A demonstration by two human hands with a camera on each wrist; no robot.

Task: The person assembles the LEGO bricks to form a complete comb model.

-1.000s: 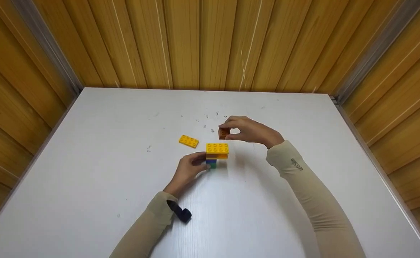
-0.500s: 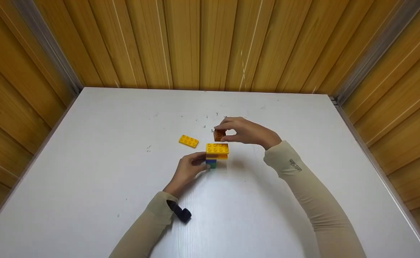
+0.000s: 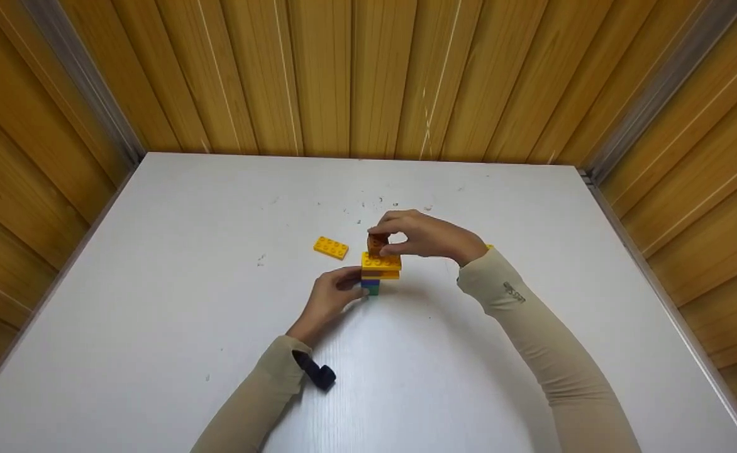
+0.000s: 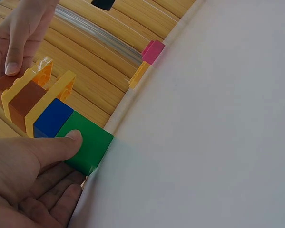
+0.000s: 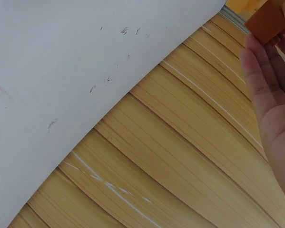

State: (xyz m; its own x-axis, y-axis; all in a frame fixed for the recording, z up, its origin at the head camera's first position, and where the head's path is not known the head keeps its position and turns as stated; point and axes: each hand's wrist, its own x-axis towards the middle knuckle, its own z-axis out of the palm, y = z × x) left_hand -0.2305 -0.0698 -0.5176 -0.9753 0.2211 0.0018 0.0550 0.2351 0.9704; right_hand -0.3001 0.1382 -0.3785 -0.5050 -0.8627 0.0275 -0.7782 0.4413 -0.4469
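Note:
My left hand (image 3: 326,299) grips the base of a brick tower between thumb and fingers. From the bottom, the tower has a green brick (image 4: 89,145), a blue brick (image 4: 53,117), a yellow plate (image 4: 43,110), a brown brick (image 4: 28,99) and an upper yellow plate (image 3: 382,262). Both plates stick out to the right past the bricks below. Above the upper plate's left end, my right hand (image 3: 430,236) pinches another brown brick (image 3: 376,245). It is at the studs; whether it is seated on them, I cannot tell.
A loose yellow plate (image 3: 331,248) lies on the white table (image 3: 217,239), behind and left of the tower. In the left wrist view, a pink brick (image 4: 153,51) and another yellow plate (image 4: 139,75) lie farther off. Wood-look panels (image 3: 318,75) enclose the table's back and sides.
My right hand has carried the brown brick left and nearer, from behind the tower to over the upper plate's left end. My left hand has stayed in place on the tower.

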